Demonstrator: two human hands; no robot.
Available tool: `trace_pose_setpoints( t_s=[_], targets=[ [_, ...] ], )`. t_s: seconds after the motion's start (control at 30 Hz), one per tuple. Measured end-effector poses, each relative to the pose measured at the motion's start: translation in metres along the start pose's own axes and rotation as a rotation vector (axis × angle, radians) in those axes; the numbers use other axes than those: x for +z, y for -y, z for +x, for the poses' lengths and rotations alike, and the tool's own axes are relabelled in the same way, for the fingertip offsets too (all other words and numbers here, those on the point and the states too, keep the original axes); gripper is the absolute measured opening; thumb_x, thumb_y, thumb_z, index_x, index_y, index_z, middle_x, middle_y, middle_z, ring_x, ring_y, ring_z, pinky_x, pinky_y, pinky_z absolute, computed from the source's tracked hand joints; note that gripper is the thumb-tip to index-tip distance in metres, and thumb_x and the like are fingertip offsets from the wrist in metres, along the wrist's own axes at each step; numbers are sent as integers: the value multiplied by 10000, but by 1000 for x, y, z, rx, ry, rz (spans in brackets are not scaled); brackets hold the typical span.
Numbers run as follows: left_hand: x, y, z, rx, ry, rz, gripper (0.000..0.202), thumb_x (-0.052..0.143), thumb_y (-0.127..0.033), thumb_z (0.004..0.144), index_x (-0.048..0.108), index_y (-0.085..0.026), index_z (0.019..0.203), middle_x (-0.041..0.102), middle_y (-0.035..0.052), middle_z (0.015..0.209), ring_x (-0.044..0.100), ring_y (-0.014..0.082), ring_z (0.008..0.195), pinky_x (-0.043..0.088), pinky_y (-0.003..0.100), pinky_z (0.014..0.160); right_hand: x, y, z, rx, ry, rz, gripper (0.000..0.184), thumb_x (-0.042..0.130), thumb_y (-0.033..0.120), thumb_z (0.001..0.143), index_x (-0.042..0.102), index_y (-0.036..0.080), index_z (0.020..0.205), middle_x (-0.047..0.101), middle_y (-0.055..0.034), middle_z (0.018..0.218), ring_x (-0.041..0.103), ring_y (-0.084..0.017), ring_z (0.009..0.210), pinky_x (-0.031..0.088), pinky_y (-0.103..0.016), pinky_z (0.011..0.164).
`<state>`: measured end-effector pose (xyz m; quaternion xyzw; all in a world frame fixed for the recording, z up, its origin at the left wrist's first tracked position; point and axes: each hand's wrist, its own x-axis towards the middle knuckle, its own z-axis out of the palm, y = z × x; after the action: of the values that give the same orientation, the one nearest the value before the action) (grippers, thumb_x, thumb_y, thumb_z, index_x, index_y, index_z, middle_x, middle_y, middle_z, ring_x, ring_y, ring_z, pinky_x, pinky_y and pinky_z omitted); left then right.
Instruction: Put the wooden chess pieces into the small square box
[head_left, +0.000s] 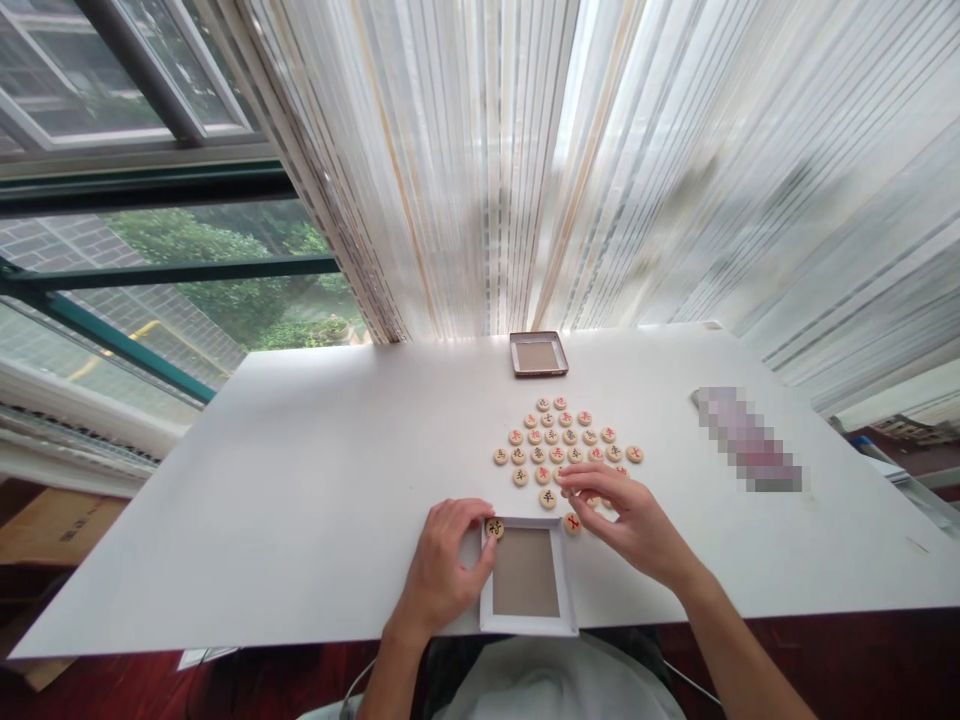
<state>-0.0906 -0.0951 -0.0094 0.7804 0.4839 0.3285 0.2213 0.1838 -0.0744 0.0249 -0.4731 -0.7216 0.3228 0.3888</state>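
White tabletop under both hands. Left hand: fingers curled, pinching one round wooden chess piece at the corner of a white cardboard box, which lies between the hands. Beyond them, a brown tray. Loose wooden chess pieces, clustered just ahead of the right hand: half open, fingertips over the pieces, any grip impossible to tell. Farther right, a blurred strip.
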Motion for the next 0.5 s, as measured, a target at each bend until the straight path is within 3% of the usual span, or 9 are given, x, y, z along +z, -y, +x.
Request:
trace_pose_setpoints(
  t_s=[0.13, 0.37, 0.5],
  targets=[
    [-1, -2, 1, -12, 19, 3, 266, 595, -142, 850, 601, -241, 1098, 685, 57, 1101, 619, 237, 1037, 462, 432, 976, 13, 0, -3, 27, 21, 55, 260, 590, 277, 944, 694, 273, 1182, 684, -79, 1216, 697, -211, 982, 615, -335, 835],
    [0, -2, 1, -36, 39, 2, 308, 656, -147, 811, 603, -252, 1096, 684, 44, 1095, 604, 246, 1009, 443, 437, 951, 38, 10, -15, 63, 76, 9, 211, 591, 282, 960, 622, 255, 1167, 699, -51, 1028, 677, -173, 831, 590, -306, 751],
    [1, -2, 1, -46, 34, 3, 290, 662, -150, 809, 607, -254, 1073, 686, 35, 1063, 603, 245, 996, 445, 427, 932, 59, 11, -23, -37, 94, -139, 157, 583, 221, 961, 623, 254, 1109, 690, -56, 1038, 662, -190, 887, 566, -324, 777]
  ],
)
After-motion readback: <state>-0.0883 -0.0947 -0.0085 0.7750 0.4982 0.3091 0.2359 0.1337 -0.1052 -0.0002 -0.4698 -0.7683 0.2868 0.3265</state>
